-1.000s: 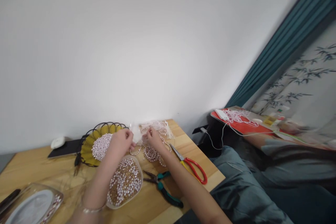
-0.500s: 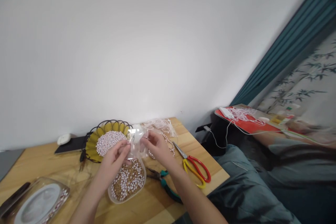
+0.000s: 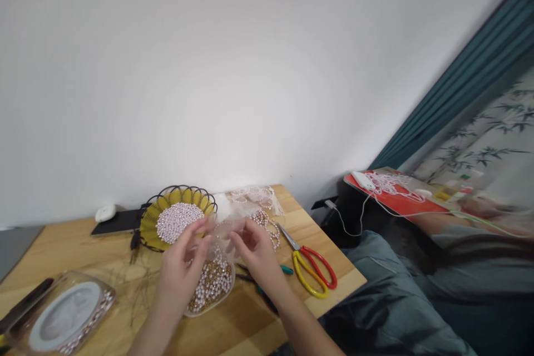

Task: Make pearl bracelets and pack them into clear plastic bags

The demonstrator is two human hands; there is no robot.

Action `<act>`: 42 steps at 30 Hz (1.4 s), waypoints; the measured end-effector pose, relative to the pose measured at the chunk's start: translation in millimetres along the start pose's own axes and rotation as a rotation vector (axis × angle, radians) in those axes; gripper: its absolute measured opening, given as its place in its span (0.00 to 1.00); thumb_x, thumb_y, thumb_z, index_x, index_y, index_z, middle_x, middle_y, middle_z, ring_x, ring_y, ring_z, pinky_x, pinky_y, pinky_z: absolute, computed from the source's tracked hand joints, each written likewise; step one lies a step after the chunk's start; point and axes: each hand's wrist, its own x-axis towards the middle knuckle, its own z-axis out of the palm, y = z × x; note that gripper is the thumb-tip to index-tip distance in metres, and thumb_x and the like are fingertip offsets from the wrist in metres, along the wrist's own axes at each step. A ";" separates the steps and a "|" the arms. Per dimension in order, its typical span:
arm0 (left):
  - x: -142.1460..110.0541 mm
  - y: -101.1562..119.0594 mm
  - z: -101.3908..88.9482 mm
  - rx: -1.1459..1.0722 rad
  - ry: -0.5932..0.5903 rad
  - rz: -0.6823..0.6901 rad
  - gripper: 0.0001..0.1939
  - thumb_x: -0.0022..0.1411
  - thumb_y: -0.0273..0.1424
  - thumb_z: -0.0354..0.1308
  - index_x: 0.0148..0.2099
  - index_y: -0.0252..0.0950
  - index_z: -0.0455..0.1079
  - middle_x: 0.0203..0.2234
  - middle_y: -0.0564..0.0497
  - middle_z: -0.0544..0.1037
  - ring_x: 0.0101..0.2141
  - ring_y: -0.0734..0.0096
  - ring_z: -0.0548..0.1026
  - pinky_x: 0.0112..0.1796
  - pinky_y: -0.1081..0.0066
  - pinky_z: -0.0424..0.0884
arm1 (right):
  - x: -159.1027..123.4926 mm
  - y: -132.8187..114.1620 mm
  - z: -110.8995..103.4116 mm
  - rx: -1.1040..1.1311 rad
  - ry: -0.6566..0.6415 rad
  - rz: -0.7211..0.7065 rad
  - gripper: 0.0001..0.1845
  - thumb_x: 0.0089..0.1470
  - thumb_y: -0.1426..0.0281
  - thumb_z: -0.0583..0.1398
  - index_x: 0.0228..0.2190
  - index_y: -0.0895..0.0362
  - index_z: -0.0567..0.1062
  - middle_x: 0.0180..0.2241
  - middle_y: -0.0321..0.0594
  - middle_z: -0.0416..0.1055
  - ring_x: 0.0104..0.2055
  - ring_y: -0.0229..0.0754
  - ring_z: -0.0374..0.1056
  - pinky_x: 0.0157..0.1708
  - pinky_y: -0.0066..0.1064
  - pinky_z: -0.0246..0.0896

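Observation:
A clear plastic bag (image 3: pixel 224 229) is stretched between my two hands, blurred and see-through. My left hand (image 3: pixel 188 253) pinches its left side, thumb and fingers bent. On the other side my right hand (image 3: pixel 255 247) closes its fingertips on the bag. Just below them is a clear plastic tub (image 3: pixel 212 307) of gold and pale pink beads (image 3: pixel 212 283). Behind my left hand stands a yellow basket (image 3: pixel 149 231) with a black wire rim, holding a heap of pink beads (image 3: pixel 177 222). Strung pink beads (image 3: pixel 273 233) lie beyond my right hand.
Scissors (image 3: pixel 312 270) with red and yellow handles lie at the right. Pliers (image 3: pixel 287 270) with green handles are partly under my right arm. A lidded clear box (image 3: pixel 62 317) is at the lower left. A white earbud case (image 3: pixel 105 212) sits near the wall. Another person's leg (image 3: pixel 467 267) is at the right.
The bag is less spread out and lower in the view. My left hand has turned and its fingers have lifted a little. The view has shifted slightly.

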 end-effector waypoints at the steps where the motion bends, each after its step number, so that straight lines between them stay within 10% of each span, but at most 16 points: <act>1: -1.1 0.4 1.2 -0.022 0.000 -0.002 0.27 0.63 0.47 0.60 0.59 0.40 0.70 0.50 0.42 0.83 0.45 0.55 0.84 0.40 0.63 0.82 | -0.8 -1.7 0.2 -0.049 0.001 -0.031 0.09 0.59 0.65 0.61 0.29 0.55 0.70 0.26 0.34 0.69 0.27 0.39 0.70 0.25 0.28 0.62; 14: -13.4 -9.7 3.0 -0.353 -0.021 -0.200 0.24 0.61 0.44 0.63 0.55 0.39 0.67 0.41 0.45 0.85 0.38 0.58 0.84 0.37 0.65 0.81 | -8.4 9.8 7.2 -0.326 0.335 -0.275 0.11 0.55 0.74 0.64 0.41 0.52 0.73 0.34 0.37 0.70 0.32 0.42 0.66 0.33 0.33 0.65; 27: -30.1 -16.0 3.4 -0.341 0.038 -0.187 0.20 0.61 0.48 0.64 0.46 0.41 0.69 0.41 0.47 0.83 0.41 0.59 0.83 0.44 0.67 0.79 | -10.0 -2.5 8.8 -0.245 0.205 -0.327 0.11 0.55 0.80 0.63 0.34 0.52 0.77 0.30 0.34 0.73 0.32 0.41 0.67 0.32 0.30 0.63; 42: -25.6 0.5 -1.8 -0.211 -0.136 -0.368 0.28 0.52 0.60 0.63 0.33 0.38 0.76 0.20 0.55 0.73 0.21 0.68 0.71 0.24 0.73 0.71 | -21.6 -10.3 2.2 -0.457 -0.169 -0.425 0.07 0.64 0.75 0.60 0.36 0.52 0.76 0.34 0.42 0.80 0.36 0.45 0.76 0.36 0.34 0.70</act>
